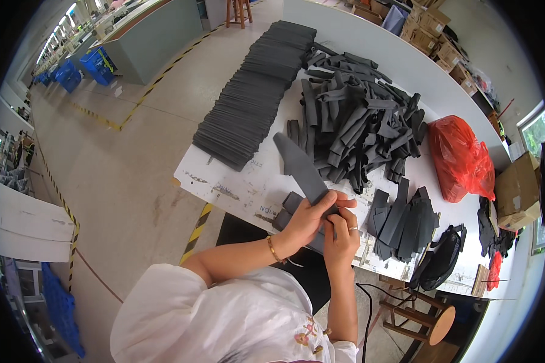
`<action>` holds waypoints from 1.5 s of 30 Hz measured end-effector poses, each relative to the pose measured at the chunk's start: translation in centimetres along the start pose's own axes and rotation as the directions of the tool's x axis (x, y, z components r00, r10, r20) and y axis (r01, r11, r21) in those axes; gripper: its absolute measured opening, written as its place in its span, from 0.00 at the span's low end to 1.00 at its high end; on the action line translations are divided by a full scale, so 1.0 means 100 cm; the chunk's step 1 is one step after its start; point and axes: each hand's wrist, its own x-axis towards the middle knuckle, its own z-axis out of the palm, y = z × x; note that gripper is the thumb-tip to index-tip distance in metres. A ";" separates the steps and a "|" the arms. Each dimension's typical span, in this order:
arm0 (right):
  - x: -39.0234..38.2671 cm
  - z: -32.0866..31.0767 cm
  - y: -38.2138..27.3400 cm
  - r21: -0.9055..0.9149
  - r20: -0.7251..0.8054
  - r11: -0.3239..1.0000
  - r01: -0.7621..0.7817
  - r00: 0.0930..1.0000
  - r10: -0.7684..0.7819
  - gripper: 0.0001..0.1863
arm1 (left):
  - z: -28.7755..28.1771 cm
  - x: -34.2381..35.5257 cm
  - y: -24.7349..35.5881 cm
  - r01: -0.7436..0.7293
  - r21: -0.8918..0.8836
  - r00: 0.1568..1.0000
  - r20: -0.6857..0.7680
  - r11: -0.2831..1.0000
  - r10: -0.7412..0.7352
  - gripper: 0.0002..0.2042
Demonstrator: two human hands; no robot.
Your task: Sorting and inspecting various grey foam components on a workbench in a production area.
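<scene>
A flat dark grey fabric strip (303,172) slants up and left from my two hands, over the front edge of the white table. My left hand (312,219) grips it with the thumb on top. Close beside it, my right hand (341,233) has its fingers curled on the strip's near end, which the hands partly hide. Just beyond lies a loose heap of dark grey strips (357,121), many curled or folded. To its left runs a long, tightly packed row of flat dark grey pieces (254,91). A few more pieces (292,202) lie partly behind my left hand.
Fanned dark strips (402,224) lie right of my hands on the white table (221,187). Farther right are a red plastic bag (460,157), a cardboard box (518,190) and a black bag (440,260). A wooden stool (433,323) and a black cable (367,308) are below.
</scene>
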 end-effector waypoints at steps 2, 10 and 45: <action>0.002 0.001 -0.001 0.039 0.020 0.999 -0.027 0.999 0.026 0.12 | -0.004 0.001 0.004 0.016 0.025 1.000 0.008 1.000 -0.016 0.14; 0.008 -0.014 0.000 0.088 0.018 0.996 0.025 0.999 -0.027 0.09 | -0.003 0.012 0.051 -0.109 -0.024 0.993 0.051 0.994 0.110 0.15; 0.005 -0.012 -0.016 0.806 0.132 0.388 -0.446 0.775 0.618 0.09 | -0.009 0.015 0.032 -0.212 -0.099 0.946 0.230 0.972 0.230 0.16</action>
